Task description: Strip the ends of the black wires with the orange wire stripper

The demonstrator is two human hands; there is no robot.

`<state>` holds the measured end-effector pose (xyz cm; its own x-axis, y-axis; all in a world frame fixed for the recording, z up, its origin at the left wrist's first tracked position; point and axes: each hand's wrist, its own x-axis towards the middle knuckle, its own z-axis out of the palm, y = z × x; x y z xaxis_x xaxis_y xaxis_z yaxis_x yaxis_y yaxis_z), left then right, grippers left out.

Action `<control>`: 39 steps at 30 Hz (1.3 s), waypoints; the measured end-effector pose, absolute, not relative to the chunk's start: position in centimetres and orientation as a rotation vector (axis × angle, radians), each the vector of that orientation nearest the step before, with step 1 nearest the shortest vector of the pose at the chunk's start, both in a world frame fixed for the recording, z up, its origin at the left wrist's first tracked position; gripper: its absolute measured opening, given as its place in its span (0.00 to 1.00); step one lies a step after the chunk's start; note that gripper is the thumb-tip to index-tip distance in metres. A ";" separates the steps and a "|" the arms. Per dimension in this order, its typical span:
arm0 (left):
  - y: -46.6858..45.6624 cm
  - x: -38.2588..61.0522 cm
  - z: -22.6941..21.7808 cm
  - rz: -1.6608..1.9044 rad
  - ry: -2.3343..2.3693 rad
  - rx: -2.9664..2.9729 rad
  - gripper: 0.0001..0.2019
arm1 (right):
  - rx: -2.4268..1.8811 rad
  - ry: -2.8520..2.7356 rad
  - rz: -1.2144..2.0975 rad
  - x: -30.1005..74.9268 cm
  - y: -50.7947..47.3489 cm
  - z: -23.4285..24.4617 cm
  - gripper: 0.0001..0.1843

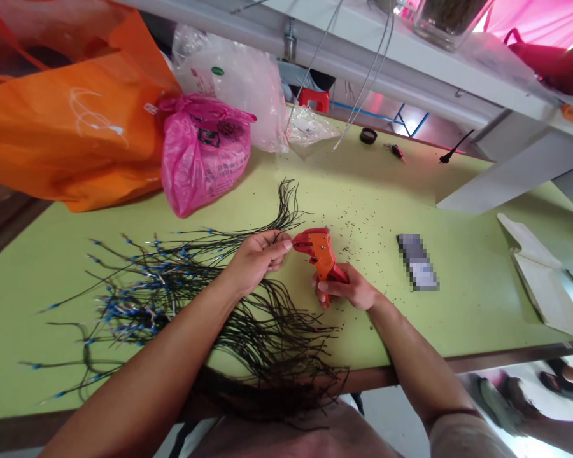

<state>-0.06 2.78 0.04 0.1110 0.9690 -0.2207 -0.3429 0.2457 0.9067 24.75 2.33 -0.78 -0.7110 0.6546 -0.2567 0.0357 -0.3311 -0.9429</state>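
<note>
My right hand [346, 287] is wrapped round the handles of a red and orange wire stripper [321, 249], its jaws pointing left. At those jaws, my left hand [266, 251] pinches a thin black wire, mostly hidden by the fingers. Under and beside my left forearm spreads a big heap of black wires [253, 324], many with blue sleeves and metal ends on the left. A smaller bunch of wires [286, 207] lies just beyond my left hand. Tiny dark bits of insulation [351, 222] are scattered right of the stripper.
An orange bag [100, 127], a pink plastic bag [205, 159] and clear plastic bags [243, 83] stand at the back left. A pixelated phone-like object [417, 262] lies to the right, with a cloth-like white item [544, 280] beyond. Black tape [368, 135] sits under the shelf [410, 57].
</note>
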 end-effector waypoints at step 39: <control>2.8 0.3 -0.3 1.197 1.028 0.761 0.31 | -0.700 -1.360 2.109 25.8 3.3 -2.5 0.25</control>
